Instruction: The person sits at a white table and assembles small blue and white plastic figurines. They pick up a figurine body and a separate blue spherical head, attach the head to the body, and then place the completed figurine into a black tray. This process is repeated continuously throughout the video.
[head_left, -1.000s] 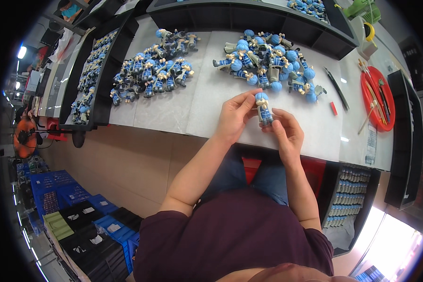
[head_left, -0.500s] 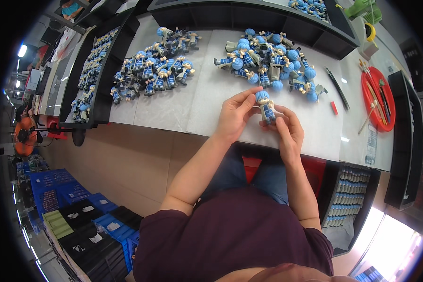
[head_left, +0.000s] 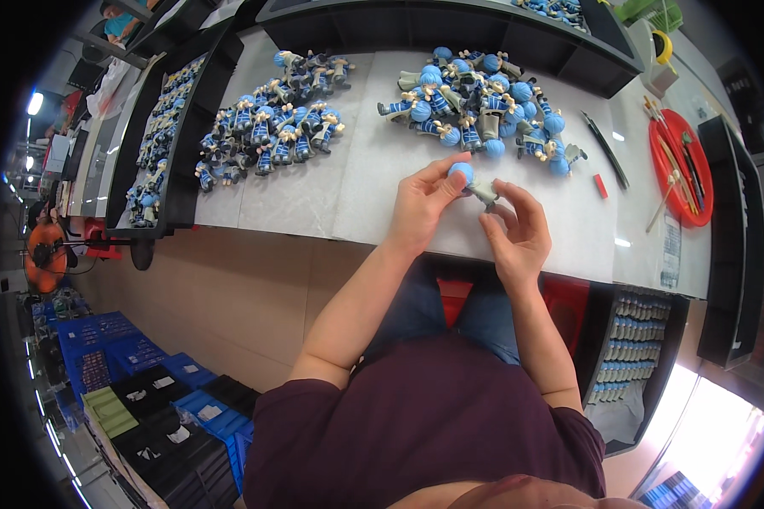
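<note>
A small figurine (head_left: 481, 191) with blue hair and a pale grey cape is held over the near edge of the white table (head_left: 365, 199), its back turned up. My left hand (head_left: 422, 199) pinches it by the round head between thumb and fingers. At the other end, the curved thumb and fingers of my right hand (head_left: 522, 232) close around the feet and the cape's lower edge. Just beyond my hands lies a loose heap of similar figurines (head_left: 488, 110). Another pile of them (head_left: 267, 127) spreads out to the left.
Black trays (head_left: 433, 36) border the table's far side, and a black tray of figurines (head_left: 182, 148) stands at left. To the right lie a dark pen-like tool (head_left: 605, 151), a red block (head_left: 600, 187) and a red dish (head_left: 706, 199) with brushes. Filled rows occupy a lower tray (head_left: 590, 416).
The figurine has turned over from its blue front to its caped back and now tilts with its feet toward my right hand. My right fingers have shifted around its lower end.
</note>
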A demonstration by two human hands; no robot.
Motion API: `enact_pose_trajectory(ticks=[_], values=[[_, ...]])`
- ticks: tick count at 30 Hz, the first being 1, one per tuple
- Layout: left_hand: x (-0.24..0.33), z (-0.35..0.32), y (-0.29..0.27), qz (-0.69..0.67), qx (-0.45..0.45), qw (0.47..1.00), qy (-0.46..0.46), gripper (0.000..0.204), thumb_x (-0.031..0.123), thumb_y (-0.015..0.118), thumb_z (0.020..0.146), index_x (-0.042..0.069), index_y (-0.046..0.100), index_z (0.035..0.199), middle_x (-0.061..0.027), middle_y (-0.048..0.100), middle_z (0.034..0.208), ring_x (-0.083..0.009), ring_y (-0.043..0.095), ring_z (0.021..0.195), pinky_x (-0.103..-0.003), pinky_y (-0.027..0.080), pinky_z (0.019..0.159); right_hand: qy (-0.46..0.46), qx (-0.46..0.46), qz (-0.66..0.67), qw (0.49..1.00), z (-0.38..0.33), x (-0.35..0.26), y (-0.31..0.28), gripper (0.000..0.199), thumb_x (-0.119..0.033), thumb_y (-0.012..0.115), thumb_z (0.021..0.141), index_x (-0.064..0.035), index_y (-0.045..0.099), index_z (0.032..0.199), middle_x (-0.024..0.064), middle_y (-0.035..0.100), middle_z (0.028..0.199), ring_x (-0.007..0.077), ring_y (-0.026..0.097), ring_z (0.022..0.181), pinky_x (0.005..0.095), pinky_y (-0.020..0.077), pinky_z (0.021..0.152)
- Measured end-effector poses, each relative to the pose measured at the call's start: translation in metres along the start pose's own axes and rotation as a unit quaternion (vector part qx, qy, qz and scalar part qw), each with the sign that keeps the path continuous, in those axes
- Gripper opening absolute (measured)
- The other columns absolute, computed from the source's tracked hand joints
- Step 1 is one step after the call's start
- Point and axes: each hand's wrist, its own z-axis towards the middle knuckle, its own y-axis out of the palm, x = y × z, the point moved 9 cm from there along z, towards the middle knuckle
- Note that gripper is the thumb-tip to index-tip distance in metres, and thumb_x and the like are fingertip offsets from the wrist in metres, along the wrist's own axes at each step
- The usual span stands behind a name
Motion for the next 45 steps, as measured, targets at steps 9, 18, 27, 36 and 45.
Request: enact_pose_trajectory(ticks=[9,18,27,36,45], values=[[0.004,0.002,0.001,-0.051,-0.021,0.998,0.036,0.033,0.004,0.053,0.084,0.001,0.049,0.117,-0.0116,0.057,0.106,-0.0196,0.054,0.100,-0.035,0.043,0.086,0.091,0.010,-0.010,0.996,0.000,0.009,-0.002,0.057,0.006,0.062,0.071,-0.0026,0.038,0.121,0.0126,0.048,0.119,0.0205,0.047,0.110,0.0314,0.0425,0.088],[0.011,-0.004,0.007,-0.067,-0.031,0.997,0.038,0.034,-0.003,0.047,0.084,0.001,0.048,0.118,-0.0117,0.055,0.109,-0.0170,0.053,0.099,-0.031,0.043,0.087,0.058,0.003,-0.011,0.998,0.002,0.000,0.002,0.050,0.005,0.063,0.071,0.0018,0.043,0.117,0.0131,0.050,0.114,0.0201,0.050,0.106,0.0318,0.0410,0.091],[0.007,-0.003,0.009,-0.008,-0.044,0.996,0.073,0.038,-0.003,0.049,0.082,-0.001,0.045,0.120,-0.0170,0.050,0.118,-0.0228,0.052,0.104,-0.034,0.042,0.089,-0.062,0.055,-0.184,0.979,-0.001,-0.032,-0.028,0.027,0.000,0.065,0.070,-0.0017,0.058,0.096,0.0136,0.059,0.096,0.0270,0.059,0.087,0.0316,0.0476,0.076],[0.001,0.000,0.006,0.039,-0.080,0.995,0.036,0.031,0.003,0.047,0.087,-0.003,0.046,0.118,-0.0155,0.051,0.116,-0.0173,0.051,0.093,-0.026,0.044,0.082,-0.102,0.449,-0.392,0.797,-0.121,-0.117,-0.300,0.027,0.003,0.066,0.068,-0.0059,0.062,0.093,0.0068,0.061,0.087,0.0164,0.054,0.076,0.0254,0.0455,0.063],[0.003,0.003,0.003,0.112,-0.041,0.992,0.041,0.032,0.005,0.046,0.088,-0.005,0.043,0.118,-0.0152,0.050,0.114,-0.0160,0.050,0.093,-0.024,0.043,0.084,0.090,0.650,-0.550,0.517,-0.386,-0.100,-0.536,0.026,-0.006,0.069,0.068,-0.0101,0.064,0.093,0.0063,0.059,0.073,0.0175,0.055,0.071,0.0290,0.0460,0.066]])
